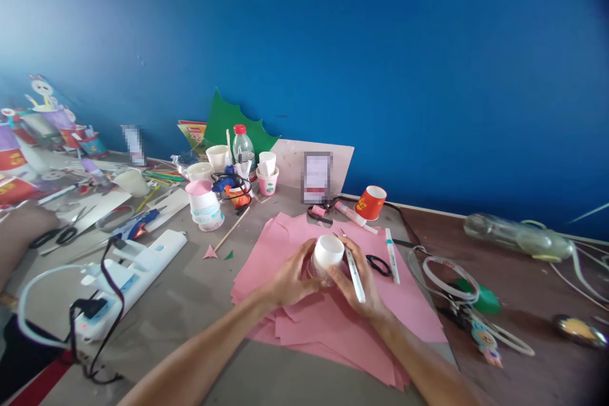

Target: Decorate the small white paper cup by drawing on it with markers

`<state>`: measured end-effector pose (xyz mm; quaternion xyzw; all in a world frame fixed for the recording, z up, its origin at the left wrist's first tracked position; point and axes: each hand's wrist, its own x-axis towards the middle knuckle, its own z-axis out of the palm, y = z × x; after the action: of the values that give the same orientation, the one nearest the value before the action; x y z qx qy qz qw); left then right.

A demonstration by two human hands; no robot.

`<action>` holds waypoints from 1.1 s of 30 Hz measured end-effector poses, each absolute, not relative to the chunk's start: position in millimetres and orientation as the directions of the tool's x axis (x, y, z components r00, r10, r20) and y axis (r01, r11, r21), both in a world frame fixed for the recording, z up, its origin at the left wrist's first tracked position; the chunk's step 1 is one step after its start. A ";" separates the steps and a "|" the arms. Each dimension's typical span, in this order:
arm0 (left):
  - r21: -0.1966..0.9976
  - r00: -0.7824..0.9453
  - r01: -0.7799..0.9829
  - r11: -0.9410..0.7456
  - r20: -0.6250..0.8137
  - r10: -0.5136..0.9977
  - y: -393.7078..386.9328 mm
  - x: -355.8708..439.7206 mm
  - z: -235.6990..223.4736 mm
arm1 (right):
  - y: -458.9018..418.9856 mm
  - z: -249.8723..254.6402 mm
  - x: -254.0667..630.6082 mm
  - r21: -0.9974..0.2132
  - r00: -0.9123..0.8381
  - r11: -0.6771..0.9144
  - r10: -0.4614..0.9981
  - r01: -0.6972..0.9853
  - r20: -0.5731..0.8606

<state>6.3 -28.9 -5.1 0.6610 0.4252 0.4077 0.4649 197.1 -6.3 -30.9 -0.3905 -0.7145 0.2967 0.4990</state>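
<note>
A white paper cup (328,252) sits between my two hands, low over a stack of pink paper sheets (352,336). My left hand (295,276) curls around the cup's left side. On the other side, my right hand (360,285) presses its thumb against the cup and also holds a slim white marker (354,274), which slants down toward me. The lower part of the cup is partly hidden by my fingers. Just right of that hand, black-handled scissors (379,265) and a second marker (392,256) lie on the pink paper.
Behind the paper are an orange cup (370,203) and a glue stick (351,212). Stacked cups (204,206) and a bottle (243,149) stand back left. Nearer left are a power strip (143,282), a glue gun (130,228) and another person's hand (35,222). Cables (451,279) lie right.
</note>
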 end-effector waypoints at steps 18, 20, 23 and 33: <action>0.996 0.175 0.069 -0.057 0.044 0.984 -30.5 11.9 6.3 | -13.9 -23.9 195.5 -0.843 -0.240 0.510 0.851 0.169 0.467; 0.998 0.140 0.056 -0.027 0.019 0.990 -30.2 10.6 6.5 | -12.4 -26.3 196.2 -0.876 -0.209 0.475 0.868 0.084 0.451; 1.000 0.137 0.019 0.011 -0.014 0.990 -29.5 7.3 6.7 | -9.2 -29.2 196.8 -0.918 -0.132 0.397 0.909 -0.022 0.396; 0.993 0.171 -0.095 0.070 -0.054 0.984 -27.7 1.4 13.8 | -5.9 -30.2 197.5 -0.936 -0.108 0.344 0.930 -0.075 0.351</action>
<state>1.4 -27.7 13.8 0.4988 0.4457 0.4648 0.5801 197.5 -5.9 -30.2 -0.3588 -0.5957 0.4463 0.5632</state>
